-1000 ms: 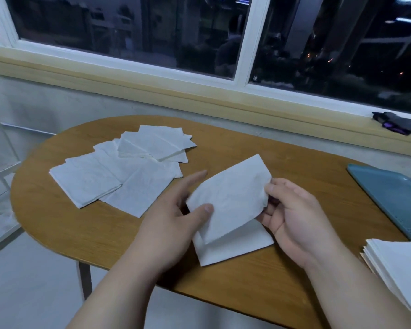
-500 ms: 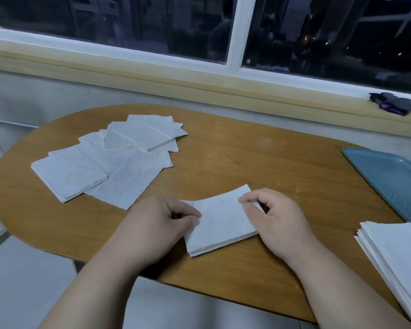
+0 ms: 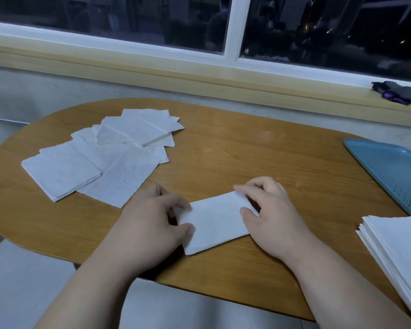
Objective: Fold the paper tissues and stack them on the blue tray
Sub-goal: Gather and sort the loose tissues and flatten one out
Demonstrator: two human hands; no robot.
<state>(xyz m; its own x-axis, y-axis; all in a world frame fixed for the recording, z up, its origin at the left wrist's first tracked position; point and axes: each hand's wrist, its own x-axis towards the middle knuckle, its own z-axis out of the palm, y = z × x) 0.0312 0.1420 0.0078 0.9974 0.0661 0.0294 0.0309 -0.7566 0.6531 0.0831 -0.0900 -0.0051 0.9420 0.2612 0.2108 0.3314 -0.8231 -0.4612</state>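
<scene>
White folded paper tissue [image 3: 217,222] is laid flat on the brown oval wooden table [image 3: 247,157], near its front edge, w/ the long axis run from near-left to far-right. Its L end is pinched by the left grip [image 3: 152,217] and its R end by the right grip [image 3: 271,217], both w/ thumb on top and fingers curled. The blue perforated plastic tray [image 3: 389,167] is seen well to the R, w/ 1 white stack of folded tissues [image 3: 399,252] just in front. The right grip is judged nearer. The loose heap of unfolded white tissues [image 3: 100,157] is spread far-L.
</scene>
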